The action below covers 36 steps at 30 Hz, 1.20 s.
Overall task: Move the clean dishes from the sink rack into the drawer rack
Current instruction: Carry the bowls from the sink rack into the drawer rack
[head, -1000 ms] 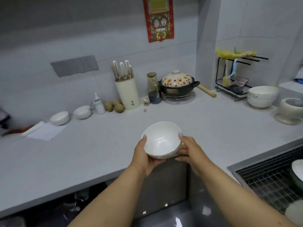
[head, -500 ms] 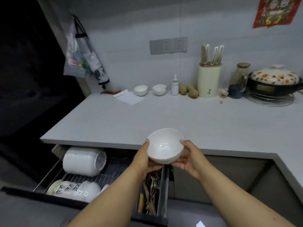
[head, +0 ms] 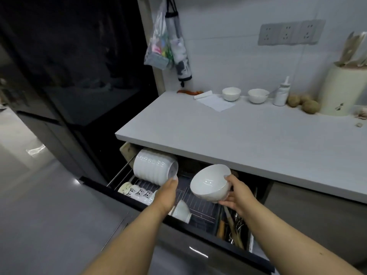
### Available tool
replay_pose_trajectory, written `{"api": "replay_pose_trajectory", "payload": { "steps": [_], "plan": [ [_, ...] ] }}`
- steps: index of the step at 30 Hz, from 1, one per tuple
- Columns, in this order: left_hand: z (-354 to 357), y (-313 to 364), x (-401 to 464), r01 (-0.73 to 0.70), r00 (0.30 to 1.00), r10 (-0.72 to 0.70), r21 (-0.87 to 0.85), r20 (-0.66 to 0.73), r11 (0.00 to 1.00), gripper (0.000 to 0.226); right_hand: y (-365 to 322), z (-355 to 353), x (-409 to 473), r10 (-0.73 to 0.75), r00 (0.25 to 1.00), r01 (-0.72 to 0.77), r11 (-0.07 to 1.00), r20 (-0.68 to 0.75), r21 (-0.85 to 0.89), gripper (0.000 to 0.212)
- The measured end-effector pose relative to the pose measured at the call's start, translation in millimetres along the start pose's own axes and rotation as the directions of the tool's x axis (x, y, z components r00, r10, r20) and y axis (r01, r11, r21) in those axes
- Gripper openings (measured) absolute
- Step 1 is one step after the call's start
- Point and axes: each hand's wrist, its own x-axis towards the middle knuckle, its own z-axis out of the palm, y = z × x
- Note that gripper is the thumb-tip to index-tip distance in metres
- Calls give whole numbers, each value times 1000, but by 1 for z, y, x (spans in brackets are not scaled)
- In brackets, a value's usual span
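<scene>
The right hand (head: 237, 192) is gripping the white bowl (head: 209, 182) above the drawer rack (head: 198, 203), while the left hand (head: 166, 192), beside it, is touching the stacked bowls (head: 154, 168); no legible writing.

The bowl (head: 209, 182) in your right hand (head: 237, 195) looks like glossy white ceramic, smooth, with small highlights on its inside. At its 9 o'clock, the stack (head: 154, 168) of ribbed white bowls has the same glaze. Under both, the rack (head: 198, 203) is thin, dark metal wire. The table (head: 248, 139) at your 12 o'clock is matt and pale grey, faintly grained. At 11 o'clock a sheet of white paper (head: 216, 102) lies flat. The floor (head: 49, 205) is smooth grey and reflective. The hanging bag (head: 158, 42) is clear, crinkled plastic.
</scene>
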Motion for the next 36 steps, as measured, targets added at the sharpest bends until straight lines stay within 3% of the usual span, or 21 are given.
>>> {"api": "replay_pose_trajectory", "payload": {
  "steps": [5, 9, 12, 16, 20, 25, 29, 36],
  "plan": [
    [-28, -24, 15, -53, 997, 70, 338, -36, 940, 66, 18, 20, 27, 9, 998, -16, 991, -57, -134, 29],
    [-37, -40, 30, -68, 995, 96, 548, -21, 834, 54, 30, 28, 50, 30, 995, -54, 965, -98, -256, 36],
    [-38, -51, 43, -58, 998, 65, 634, 12, 772, 61, 44, 30, 70, 43, 988, -97, 921, -149, -378, 37],
    [-39, -58, 59, -67, 998, 57, 704, 37, 707, 65, 62, 36, 98, 97, 980, -171, 851, -172, -496, 42],
    [-42, -70, 80, -72, 997, 71, 773, 35, 630, 66, 91, 40, 134, 147, 980, -196, 783, -130, -590, 72],
    [-36, -87, 98, -71, 996, 84, 826, 29, 559, 68, 108, 52, 147, 231, 963, -260, 680, -136, -685, 60],
    [-34, -97, 106, -72, 995, 91, 846, 28, 528, 68, 122, 61, 156, 261, 959, -261, 667, -110, -698, 82],
    [-32, -110, 112, -78, 994, 103, 885, 35, 459, 70, 145, 71, 167, 285, 954, -268, 678, -92, -685, 91]
  ]
}}
